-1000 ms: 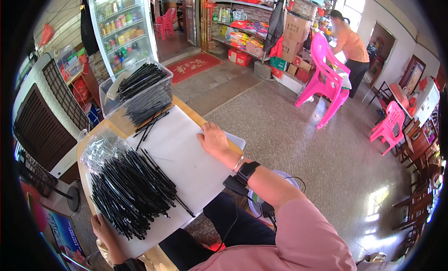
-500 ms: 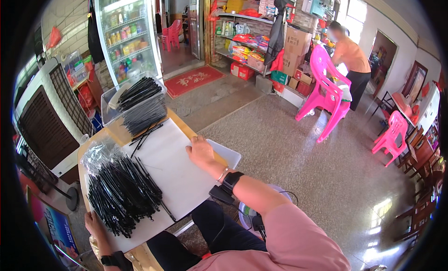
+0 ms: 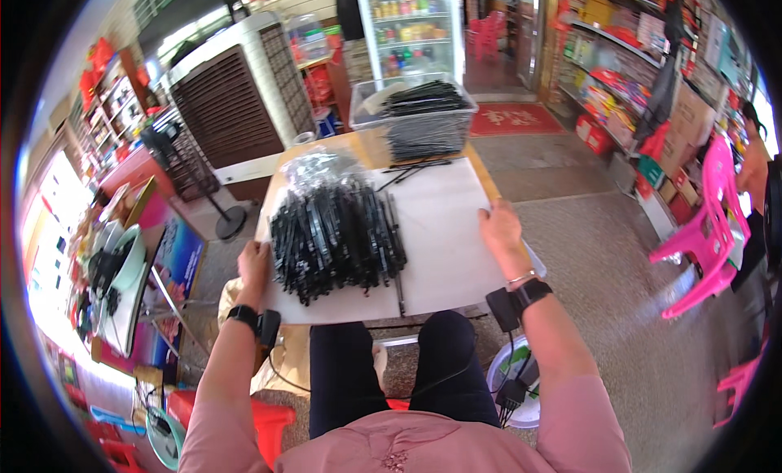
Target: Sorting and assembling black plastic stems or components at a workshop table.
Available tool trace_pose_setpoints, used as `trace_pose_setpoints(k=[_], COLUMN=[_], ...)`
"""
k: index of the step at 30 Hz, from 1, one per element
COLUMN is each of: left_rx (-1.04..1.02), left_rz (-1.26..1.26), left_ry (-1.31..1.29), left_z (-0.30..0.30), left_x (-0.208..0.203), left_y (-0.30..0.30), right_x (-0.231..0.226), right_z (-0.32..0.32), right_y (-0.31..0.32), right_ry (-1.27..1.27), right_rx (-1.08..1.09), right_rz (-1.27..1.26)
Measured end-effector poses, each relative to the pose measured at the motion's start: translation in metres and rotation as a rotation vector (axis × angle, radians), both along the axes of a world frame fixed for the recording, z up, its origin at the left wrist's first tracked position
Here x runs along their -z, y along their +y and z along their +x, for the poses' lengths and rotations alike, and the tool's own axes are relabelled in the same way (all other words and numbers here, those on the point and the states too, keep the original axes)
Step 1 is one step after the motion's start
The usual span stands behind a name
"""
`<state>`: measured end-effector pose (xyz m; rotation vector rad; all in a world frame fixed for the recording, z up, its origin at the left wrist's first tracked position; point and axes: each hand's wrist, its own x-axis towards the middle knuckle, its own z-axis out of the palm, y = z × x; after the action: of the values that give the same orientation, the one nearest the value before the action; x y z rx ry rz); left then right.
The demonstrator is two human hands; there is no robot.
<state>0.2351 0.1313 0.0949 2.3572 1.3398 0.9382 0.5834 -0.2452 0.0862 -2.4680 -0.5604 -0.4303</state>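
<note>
The left hand (image 3: 254, 265) and right hand (image 3: 502, 229) lay part-curled at opposite edges of the white board (image 3: 446, 237), firmness of grip undeterminable; piled black strips (image 3: 332, 238) lay between.

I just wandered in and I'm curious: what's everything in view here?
Thin strips: too many to count, black, piled on the board's left half; more in the tub
Board: one, white, on the table
Table: one, tan, under the board
Bag: one, clear, behind the pile
Tub: one, clear, table's far end
Air cooler: one, white and brown, back left
Fan: one, dark, left
Fridge: one, white-framed, back
Mat: one, red, near the doorway
Chairs: at least two, pink, right
Person: one, orange top, far right
Bucket: one, pale, below right
Small shelf goods: many, mixed colours, back right
Left hand: one, bare, board's left edge
Right hand: one, bare, board's right edge
</note>
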Motion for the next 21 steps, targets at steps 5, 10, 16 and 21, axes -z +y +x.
trace_pose_setpoints(k=[5,10,16,21], left_rx=[0.004,0.001,-0.03,-0.074], left_rz=[-0.023,-0.06,-0.033,0.011], left_ry=[0.017,0.003,0.057,0.121], left_z=[-0.005,-0.003,-0.001,0.007], left_x=[-0.006,-0.006,-0.011,-0.015], left_y=[-0.005,-0.003,-0.011,-0.019], right_x=[-0.006,-0.011,-0.006,-0.005], right_z=[-0.005,-0.009,-0.01,-0.009], right_y=[0.001,0.0,0.0,0.001], right_ry=[0.045,0.05,0.055,-0.047], right_rx=[-0.039,-0.029,-0.09,-0.063], right_rz=[0.026,0.005,-0.035,-0.104])
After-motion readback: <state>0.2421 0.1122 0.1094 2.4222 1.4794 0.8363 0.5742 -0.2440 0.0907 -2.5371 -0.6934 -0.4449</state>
